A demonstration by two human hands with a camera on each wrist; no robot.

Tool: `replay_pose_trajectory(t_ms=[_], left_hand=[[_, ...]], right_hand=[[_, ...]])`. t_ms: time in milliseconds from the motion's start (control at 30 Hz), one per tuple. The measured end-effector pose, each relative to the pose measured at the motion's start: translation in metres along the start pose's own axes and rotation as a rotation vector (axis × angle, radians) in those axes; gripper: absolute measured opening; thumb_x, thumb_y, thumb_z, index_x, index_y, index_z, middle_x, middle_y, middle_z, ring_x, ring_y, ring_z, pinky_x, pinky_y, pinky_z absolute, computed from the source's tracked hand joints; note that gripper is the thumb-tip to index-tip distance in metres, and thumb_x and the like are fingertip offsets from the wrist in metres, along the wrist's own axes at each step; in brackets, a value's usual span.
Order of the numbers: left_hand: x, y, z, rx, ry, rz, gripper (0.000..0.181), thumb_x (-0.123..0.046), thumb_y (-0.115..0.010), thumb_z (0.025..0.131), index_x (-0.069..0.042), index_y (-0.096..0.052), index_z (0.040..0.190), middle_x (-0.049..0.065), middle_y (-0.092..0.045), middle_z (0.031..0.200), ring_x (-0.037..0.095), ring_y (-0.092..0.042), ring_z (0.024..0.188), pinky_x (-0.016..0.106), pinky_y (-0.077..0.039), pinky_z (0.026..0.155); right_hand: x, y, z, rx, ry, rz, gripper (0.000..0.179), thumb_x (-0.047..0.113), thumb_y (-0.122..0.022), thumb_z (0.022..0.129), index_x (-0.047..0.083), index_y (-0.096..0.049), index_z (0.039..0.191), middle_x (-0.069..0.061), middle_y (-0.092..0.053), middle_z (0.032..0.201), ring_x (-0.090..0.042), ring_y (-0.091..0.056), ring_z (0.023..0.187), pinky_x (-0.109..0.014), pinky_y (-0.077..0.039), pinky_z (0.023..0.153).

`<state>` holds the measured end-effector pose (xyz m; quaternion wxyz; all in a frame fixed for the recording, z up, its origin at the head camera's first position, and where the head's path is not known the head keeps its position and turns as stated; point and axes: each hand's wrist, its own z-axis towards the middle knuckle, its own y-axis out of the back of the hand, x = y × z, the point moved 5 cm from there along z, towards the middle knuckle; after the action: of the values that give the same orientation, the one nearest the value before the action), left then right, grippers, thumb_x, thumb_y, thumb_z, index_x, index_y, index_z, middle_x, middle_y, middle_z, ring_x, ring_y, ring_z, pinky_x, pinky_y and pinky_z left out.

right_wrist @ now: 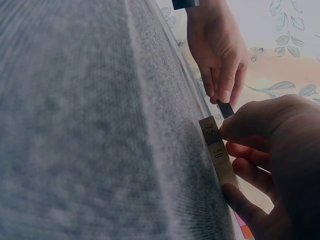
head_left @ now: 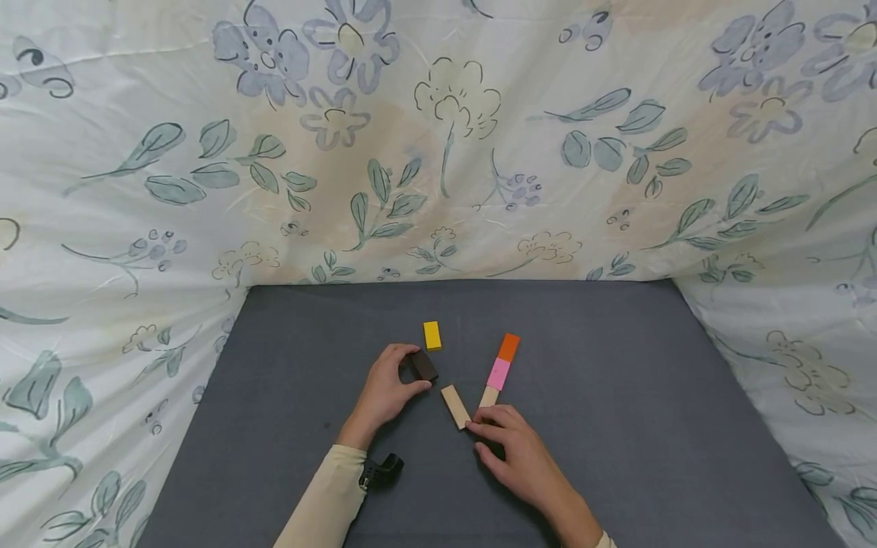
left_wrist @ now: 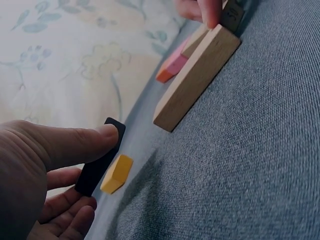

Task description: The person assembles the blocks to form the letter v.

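My left hand (head_left: 385, 392) pinches a black block (head_left: 422, 365) between thumb and fingers, with a small yellow block (head_left: 432, 336) just past it. In the head view, a bare wooden block (head_left: 455, 407) lies slanted between the hands. My right hand (head_left: 524, 460) has loosely bent fingers, and one fingertip (left_wrist: 214, 20) touches the near end of that block. Close beside it runs a row made of another wooden block (head_left: 489, 396), a pink block (head_left: 499, 374) and an orange block (head_left: 508, 348). Block ends marked 75 and 50 show in the right wrist view. The right hand partly covers the row's near end.
A dark grey cloth covers the table (head_left: 617, 380). Flower-patterned fabric (head_left: 452, 152) hangs behind it and along both sides. A black strap (head_left: 380, 472) with a curved piece sits on the left wrist.
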<state>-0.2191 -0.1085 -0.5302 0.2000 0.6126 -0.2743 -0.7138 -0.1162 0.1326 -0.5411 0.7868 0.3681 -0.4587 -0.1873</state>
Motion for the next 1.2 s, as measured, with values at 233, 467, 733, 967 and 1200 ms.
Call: replay_pose_trajectory(t_ms=[233,467,733,967,1200], left_hand=[[-0.003,-0.003,0.000,0.008,-0.010,-0.007,0.062,-0.014,-0.094,0.087,-0.006,-0.066,0.142,0.013,-0.061,0.139,0.032,-0.061,0.122,0.053,-0.051,0.106],[-0.003,-0.005,0.001,0.010,-0.014,-0.004,0.063,-0.014,-0.095,0.087,-0.006,-0.066,0.143,0.014,-0.061,0.141,0.033,-0.062,0.125,0.053,-0.050,0.108],[-0.005,-0.009,0.002,0.026,-0.025,-0.006,0.063,-0.014,-0.095,0.087,-0.004,-0.066,0.142,0.015,-0.061,0.141,0.034,-0.062,0.126,0.054,-0.051,0.108],[-0.004,-0.013,0.003,0.033,-0.006,-0.008,0.064,-0.015,-0.095,0.087,-0.005,-0.066,0.143,0.014,-0.061,0.142,0.033,-0.062,0.126,0.054,-0.050,0.108],[-0.006,-0.015,0.004,0.052,-0.012,-0.005,0.063,-0.015,-0.095,0.087,-0.005,-0.066,0.143,0.014,-0.062,0.140,0.033,-0.062,0.126,0.054,-0.049,0.110]], right_hand=[[-0.001,0.000,-0.001,-0.022,0.025,-0.015,0.034,0.007,-0.088,0.090,0.015,-0.084,0.123,0.010,-0.066,0.126,-0.012,-0.057,0.120,-0.043,-0.057,0.098],[-0.002,0.001,0.000,-0.015,0.015,-0.009,0.033,0.009,-0.088,0.091,0.017,-0.084,0.123,0.010,-0.066,0.126,-0.011,-0.057,0.121,-0.043,-0.056,0.100],[-0.002,0.000,0.000,-0.008,0.010,0.000,0.031,0.009,-0.087,0.091,0.016,-0.085,0.122,0.010,-0.066,0.125,-0.012,-0.057,0.120,-0.043,-0.056,0.100],[-0.001,0.000,0.000,-0.034,0.044,-0.018,0.033,0.006,-0.089,0.089,0.015,-0.085,0.120,0.009,-0.066,0.124,-0.014,-0.058,0.119,-0.044,-0.057,0.097],[-0.001,0.000,0.000,-0.037,0.042,-0.020,0.034,0.005,-0.089,0.089,0.015,-0.085,0.121,0.009,-0.066,0.124,-0.013,-0.058,0.118,-0.043,-0.057,0.096]])
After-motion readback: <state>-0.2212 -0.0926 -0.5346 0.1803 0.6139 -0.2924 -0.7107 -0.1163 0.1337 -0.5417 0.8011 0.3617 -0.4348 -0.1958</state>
